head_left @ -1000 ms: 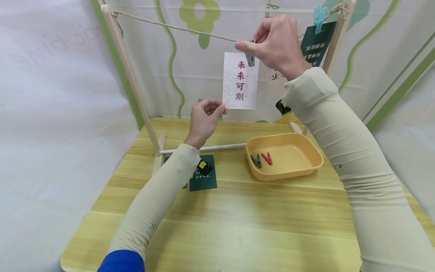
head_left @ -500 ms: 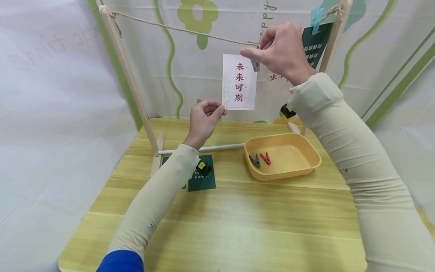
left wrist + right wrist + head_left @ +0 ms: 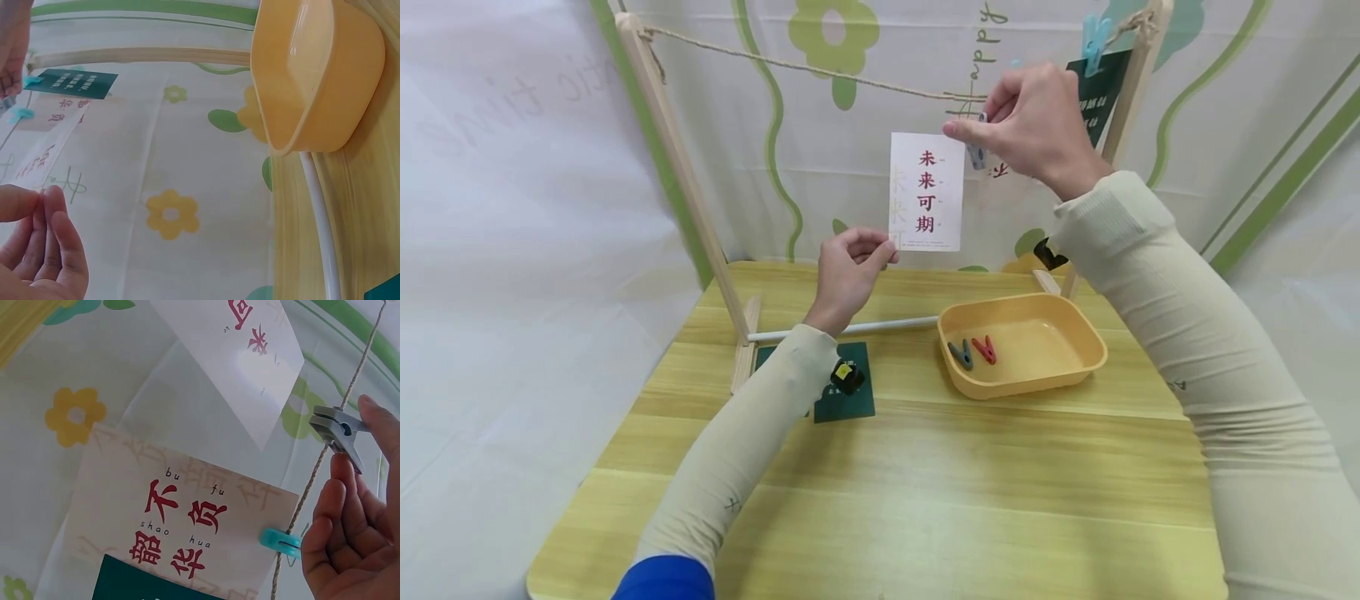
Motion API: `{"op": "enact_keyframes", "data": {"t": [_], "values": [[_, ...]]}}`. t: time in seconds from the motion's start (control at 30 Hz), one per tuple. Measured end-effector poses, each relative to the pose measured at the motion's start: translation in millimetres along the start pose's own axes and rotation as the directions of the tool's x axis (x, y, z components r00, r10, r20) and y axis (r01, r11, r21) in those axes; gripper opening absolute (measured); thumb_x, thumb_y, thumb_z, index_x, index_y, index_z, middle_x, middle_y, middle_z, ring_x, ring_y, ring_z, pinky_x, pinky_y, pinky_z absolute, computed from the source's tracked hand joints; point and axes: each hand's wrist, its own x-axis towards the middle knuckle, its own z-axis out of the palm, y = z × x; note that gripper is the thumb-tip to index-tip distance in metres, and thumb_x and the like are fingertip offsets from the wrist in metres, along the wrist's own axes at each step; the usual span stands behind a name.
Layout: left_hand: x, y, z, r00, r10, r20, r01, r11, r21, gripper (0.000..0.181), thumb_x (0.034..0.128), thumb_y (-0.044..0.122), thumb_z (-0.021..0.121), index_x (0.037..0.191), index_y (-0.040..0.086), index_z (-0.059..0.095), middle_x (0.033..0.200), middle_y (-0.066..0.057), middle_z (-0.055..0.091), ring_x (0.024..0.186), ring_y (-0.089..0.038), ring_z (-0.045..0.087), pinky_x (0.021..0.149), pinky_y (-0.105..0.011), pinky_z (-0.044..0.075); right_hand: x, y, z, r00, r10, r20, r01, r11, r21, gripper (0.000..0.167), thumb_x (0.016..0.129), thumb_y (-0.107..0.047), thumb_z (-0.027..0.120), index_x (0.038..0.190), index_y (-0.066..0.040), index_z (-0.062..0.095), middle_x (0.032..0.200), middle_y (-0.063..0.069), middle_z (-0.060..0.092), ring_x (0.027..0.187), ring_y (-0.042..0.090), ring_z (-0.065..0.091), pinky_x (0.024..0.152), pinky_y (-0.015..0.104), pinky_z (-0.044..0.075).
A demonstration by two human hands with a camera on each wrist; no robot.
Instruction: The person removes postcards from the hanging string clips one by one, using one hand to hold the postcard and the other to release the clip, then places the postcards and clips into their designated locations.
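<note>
A white card with red characters (image 3: pixel 927 192) hangs from my left hand (image 3: pixel 848 271), whose thumb and fingers pinch its lower left corner. My right hand (image 3: pixel 1037 125) pinches a grey clothespin (image 3: pixel 977 154) just right of the card's top. In the right wrist view the grey clothespin (image 3: pixel 337 428) is at the rope (image 3: pixel 360 362), and the white card (image 3: pixel 250 362) is apart from it. A second card with red characters (image 3: pixel 181 512) hangs by a blue clothespin (image 3: pixel 279 540). The left wrist view shows my left hand (image 3: pixel 44 250) holding the card (image 3: pixel 47 156) by its edge.
A yellow tray (image 3: pixel 1037 385) holds a dark clothespin (image 3: pixel 960 355) and a red one (image 3: pixel 984 349). Dark green cards (image 3: pixel 850 407) lie under my left forearm. Wooden posts (image 3: pixel 688 183) carry the rope; a dark green card (image 3: pixel 1101 92) hangs at the right post.
My right hand has moved right and down with the grey clothespin, from over the card's top to beside it. The card and my left hand have dropped slightly.
</note>
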Motion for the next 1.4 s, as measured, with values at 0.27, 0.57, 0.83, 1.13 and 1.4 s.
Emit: {"op": "enact_keyframes", "data": {"t": [0.27, 0.57, 0.83, 1.13, 1.4], "values": [[-3.0, -2.0, 0.8, 1.000, 0.002, -0.003, -0.002, 1.000, 0.009, 0.015, 0.1022, 0.011, 0.070, 0.112, 0.000, 0.072, 0.111, -0.021, 0.077, 0.094, -0.018, 0.075, 0.091, -0.027, 0.062, -7.2, 4.6, 3.3, 1.000, -0.011, 0.023, 0.012, 0.999, -0.031, 0.056, 0.082, -0.063, 0.083, 0.091, -0.008, 0.072, 0.082, -0.005, 0.066, 0.069, 0.006, 0.059, 0.062, 0.021, 0.047], [-7.5, -1.5, 1.1, 1.000, -0.010, 0.008, 0.010, 1.000, -0.011, 0.015, 0.1020, 0.011, 0.070, 0.112, 0.000, 0.072, 0.110, -0.020, 0.077, 0.093, -0.018, 0.075, 0.090, -0.027, 0.062, -13.8, 10.6, 6.0, 0.999, -0.009, 0.052, 0.010, 0.999, -0.032, 0.056, 0.084, -0.063, 0.082, 0.090, -0.009, 0.070, 0.090, 0.004, 0.071, 0.075, 0.011, 0.058, 0.065, 0.024, 0.046], [-8.9, -4.8, -1.7, 1.000, -0.023, 0.007, 0.023, 0.999, -0.027, 0.015, 0.1020, 0.011, 0.070, 0.112, 0.000, 0.072, 0.112, -0.023, 0.076, 0.092, -0.017, 0.074, 0.090, -0.027, 0.063, -20.9, 16.6, 7.8, 0.998, -0.039, 0.053, 0.041, 0.999, -0.031, 0.055, 0.083, -0.063, 0.083, 0.084, -0.009, 0.071, 0.085, 0.004, 0.072, 0.072, 0.011, 0.059, 0.063, 0.023, 0.045], [-13.3, -5.8, -2.1, 1.000, -0.018, 0.005, 0.018, 1.000, 0.003, 0.015, 0.1020, 0.013, 0.071, 0.112, 0.001, 0.073, 0.107, -0.017, 0.078, 0.092, -0.017, 0.075, 0.091, -0.028, 0.063, -29.8, 21.3, 9.7, 0.996, -0.039, 0.086, 0.041, 0.999, -0.029, 0.054, 0.083, -0.061, 0.084, 0.084, -0.009, 0.071, 0.084, 0.006, 0.074, 0.070, 0.011, 0.062, 0.071, 0.023, 0.047], [-18.9, -7.3, -3.7, 0.999, -0.032, 0.006, 0.032, 0.999, 0.031, 0.016, 0.1021, 0.014, 0.071, 0.112, 0.003, 0.073, 0.107, -0.015, 0.078, 0.094, -0.017, 0.075, 0.093, -0.030, 0.063, -37.1, 27.9, 13.0, 0.995, -0.032, 0.099, 0.035, 0.999, -0.029, 0.054, 0.083, -0.061, 0.084, 0.085, -0.009, 0.072, 0.084, 0.009, 0.076, 0.067, 0.009, 0.063, 0.070, 0.025, 0.047]]}}
